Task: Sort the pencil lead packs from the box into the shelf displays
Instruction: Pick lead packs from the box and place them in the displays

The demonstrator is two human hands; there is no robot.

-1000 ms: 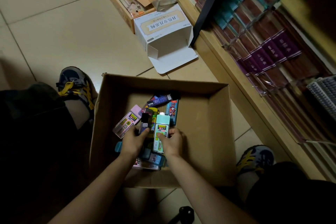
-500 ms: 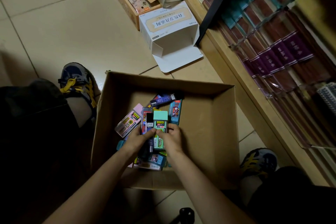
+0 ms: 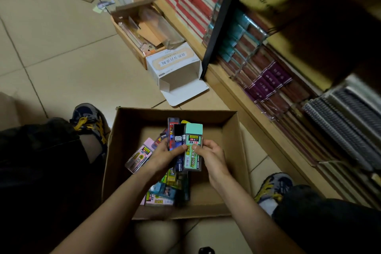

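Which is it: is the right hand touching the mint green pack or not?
Touching. The head view shows the right hand pinching the mint green pack, thumb pressed on its label, above the box.

A mint-green lead pack and dark packs are held fanned upright above the cardboard box. A pink pack and other packs are heaped toward its left wall.

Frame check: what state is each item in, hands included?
Cardboard box: open-topped, on the floor, lead packs loose inside.
Mint-green lead pack: upright, held over the box by the right hand.
Black-capped lead pack: upright, gripped by the left hand with other packs.
Pink lead pack: lying tilted in the box.
White carton: on the floor, open, flap down.
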